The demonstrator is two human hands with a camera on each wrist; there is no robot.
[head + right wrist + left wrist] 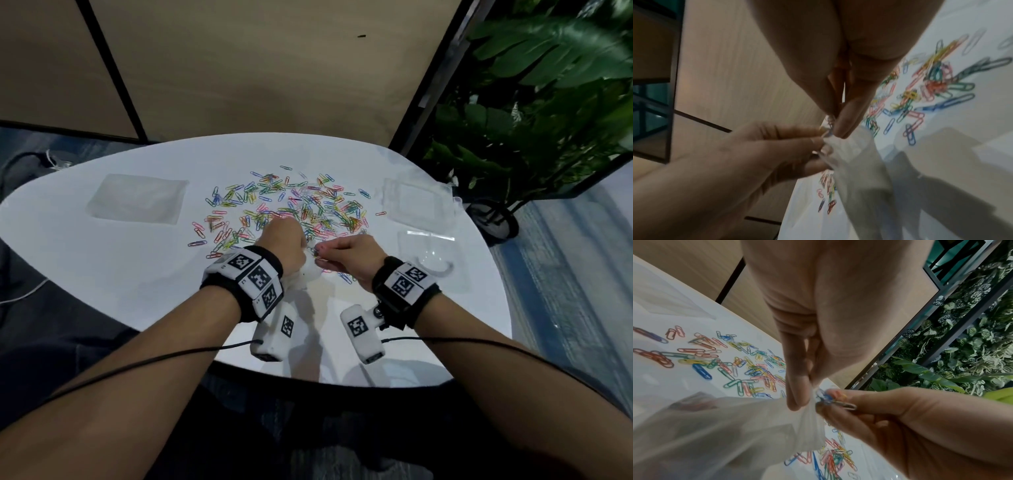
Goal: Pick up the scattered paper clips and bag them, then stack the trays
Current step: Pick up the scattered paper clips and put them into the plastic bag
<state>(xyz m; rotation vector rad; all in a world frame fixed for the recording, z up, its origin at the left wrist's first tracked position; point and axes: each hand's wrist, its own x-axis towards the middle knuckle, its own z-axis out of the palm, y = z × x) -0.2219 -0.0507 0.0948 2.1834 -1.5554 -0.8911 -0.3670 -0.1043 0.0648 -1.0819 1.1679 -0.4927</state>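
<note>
- Your left hand [284, 240] pinches the gathered mouth of a thin clear plastic bag [740, 426], which hangs down toward you, its lower part near the white worktop [113, 270].
- Your right hand [349, 255] pinches a small bunch of paper clips [835, 400] right at the bag's mouth, fingertips [844, 128] almost touching your left hand's.
- The bag is soft, floppy and probably slippery; a pinch at the rim is the sensible hold. Its long axis runs from the pinched mouth down to the sagging body.
- The clips are light, stiff wire, likely to snag together; a fingertip pinch across several suits them. The held ones point roughly toward the opening.
- Most of the scattered clips [284, 205] lie just beyond your hands, pointing every way.
- Clear trays sit left [137, 200] and right [416, 202] of the pile, well apart, unstacked.
</note>
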